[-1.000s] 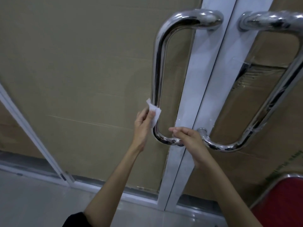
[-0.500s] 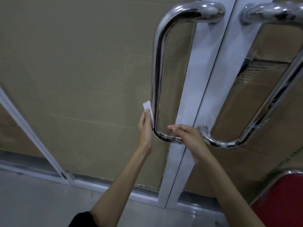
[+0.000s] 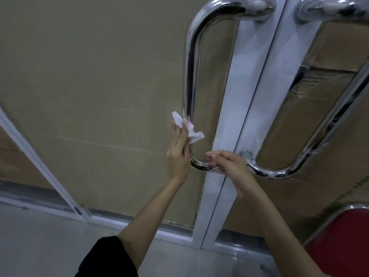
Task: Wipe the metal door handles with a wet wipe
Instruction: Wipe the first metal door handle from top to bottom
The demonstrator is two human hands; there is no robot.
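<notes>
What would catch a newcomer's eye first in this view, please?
Two big curved chrome door handles dominate the upper half, the left handle and the right handle, either side of the white door frame. At the left handle's lower bar, the left hand presses a crumpled white wet wipe against it, while the right hand grips its bottom bend.

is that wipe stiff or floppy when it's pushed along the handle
Probably floppy: the wipe is crumpled and its free ends droop beside the left hand. Likely light and thin. It may bunch or slip on the shiny handle.
</notes>
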